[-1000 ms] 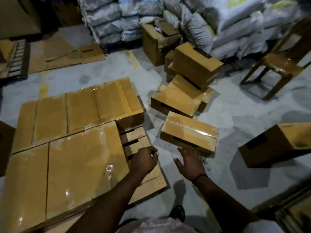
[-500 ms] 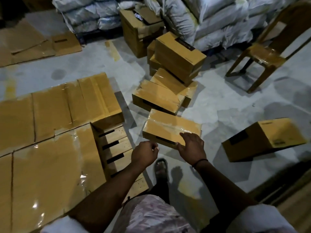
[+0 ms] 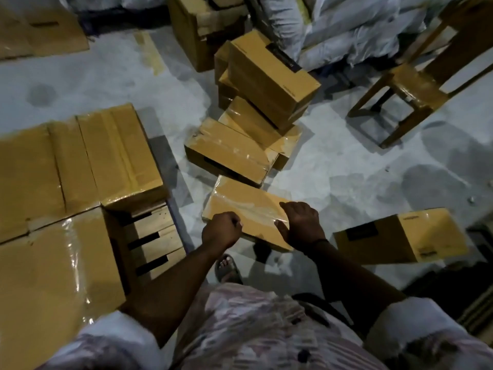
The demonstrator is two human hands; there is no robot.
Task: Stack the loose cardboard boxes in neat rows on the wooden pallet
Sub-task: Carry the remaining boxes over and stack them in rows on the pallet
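Observation:
A flat, tape-wrapped cardboard box (image 3: 245, 204) lies on the concrete floor just right of the wooden pallet (image 3: 157, 236). My left hand (image 3: 221, 231) is curled at its near left edge. My right hand (image 3: 301, 222) grips its right end, fingers over the top and thumb on the near side. Several cardboard boxes (image 3: 66, 166) lie in rows on the pallet, leaving bare slats at its right corner. More loose boxes sit in a pile (image 3: 232, 153) beyond the held one, with a tilted box (image 3: 269, 76) on top. Another box (image 3: 400, 236) lies to the right.
A wooden chair (image 3: 408, 86) stands at the far right. White sacks (image 3: 333, 22) are heaped along the back, beside an open carton (image 3: 200, 22). Flattened cardboard (image 3: 40, 30) lies far left. My sandalled foot (image 3: 226, 268) stands between pallet and box.
I have stepped closer to the loose box. My right hand reached its top and slid to its right end. My left hand moved from above the pallet to the box's near left edge.

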